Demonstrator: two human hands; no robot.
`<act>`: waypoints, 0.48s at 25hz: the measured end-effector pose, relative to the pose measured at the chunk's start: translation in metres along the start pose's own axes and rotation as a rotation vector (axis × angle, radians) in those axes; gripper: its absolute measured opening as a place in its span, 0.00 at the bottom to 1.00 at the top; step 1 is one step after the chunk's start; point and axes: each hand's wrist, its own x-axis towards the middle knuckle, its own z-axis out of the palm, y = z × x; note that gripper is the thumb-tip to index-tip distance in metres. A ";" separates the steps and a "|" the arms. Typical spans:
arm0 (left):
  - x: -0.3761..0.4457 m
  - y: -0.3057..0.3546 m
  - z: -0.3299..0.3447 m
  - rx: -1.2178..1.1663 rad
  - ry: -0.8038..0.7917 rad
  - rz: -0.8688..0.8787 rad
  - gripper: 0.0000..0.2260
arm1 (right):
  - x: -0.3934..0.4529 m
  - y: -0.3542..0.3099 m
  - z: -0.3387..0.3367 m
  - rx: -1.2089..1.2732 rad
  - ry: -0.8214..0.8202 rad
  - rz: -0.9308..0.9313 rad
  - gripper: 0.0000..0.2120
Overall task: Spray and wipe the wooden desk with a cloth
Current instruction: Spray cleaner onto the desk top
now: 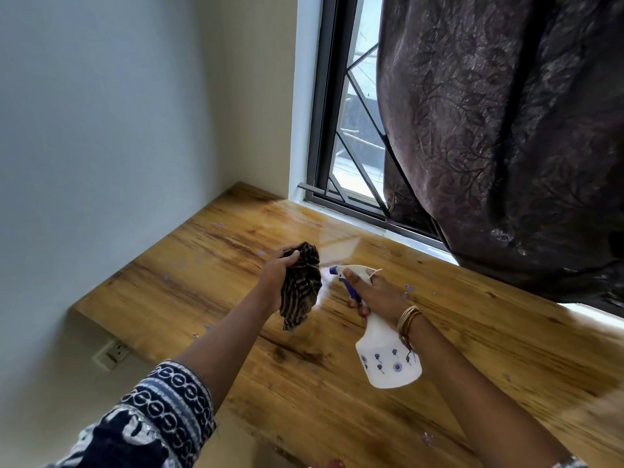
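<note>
Centrally, a dark striped cloth [301,286] is gripped in the left hand [276,275], bunched at the top under thumb and fingers, with its loose end hanging down above the wooden desk [354,417]; whether the hanging end touches the wood cannot be told. Just beside it, a white spray bottle [388,352] is clasped by the right hand [376,293] around its neck, fingers being curled at the blue trigger [349,288]. The bottle is tilted, its base toward the camera and its blue nozzle [333,270] pointed toward the cloth and the window side of the desk. Small dark printed motifs are seen on the bottle's body. Thin bangles [407,319] are worn on the right wrist, and a patterned blue-and-white sleeve [162,410] is seen on the left arm. Pale, glossy patches are seen on the desk surface near the nozzle, and small purple specks are scattered over the wood. Beyond the hands, a dark-framed window [341,130] with a diagonal grille is set against the desk's far edge, partly covered by a dark leaf-patterned curtain [506,130]. A wall socket [113,354] is mounted below the desk's left end.
</note>
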 end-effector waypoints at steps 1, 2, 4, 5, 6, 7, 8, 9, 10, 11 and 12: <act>-0.001 0.000 0.001 -0.001 -0.001 -0.001 0.07 | 0.001 0.002 0.000 -0.023 -0.009 -0.003 0.19; -0.002 -0.001 0.001 -0.001 0.000 -0.002 0.07 | 0.002 0.004 -0.001 -0.048 -0.029 -0.011 0.21; -0.002 -0.002 0.001 0.006 0.001 -0.002 0.08 | 0.002 0.007 -0.004 -0.063 -0.059 -0.028 0.22; -0.003 -0.003 0.001 0.007 0.003 -0.002 0.08 | 0.002 0.008 -0.006 -0.045 -0.070 -0.028 0.22; -0.004 -0.003 0.001 0.002 0.004 -0.003 0.08 | 0.002 0.009 -0.007 -0.024 -0.079 -0.027 0.21; -0.005 -0.003 0.001 -0.004 0.002 -0.001 0.08 | 0.002 0.009 -0.007 -0.010 -0.076 -0.029 0.20; -0.006 -0.003 0.001 -0.009 -0.002 0.001 0.09 | 0.003 0.010 -0.006 -0.002 -0.061 -0.032 0.21; -0.006 -0.003 0.000 -0.009 -0.006 0.003 0.09 | 0.004 0.011 -0.005 0.002 -0.039 -0.034 0.22; -0.006 -0.003 0.000 -0.005 -0.007 0.004 0.10 | 0.005 0.013 -0.004 0.004 -0.020 -0.032 0.23; -0.008 -0.003 0.000 -0.001 -0.009 0.004 0.11 | 0.005 0.014 -0.003 0.001 -0.008 -0.028 0.25; -0.009 -0.003 0.001 -0.002 -0.011 0.005 0.11 | 0.005 0.015 -0.003 -0.004 -0.006 -0.028 0.25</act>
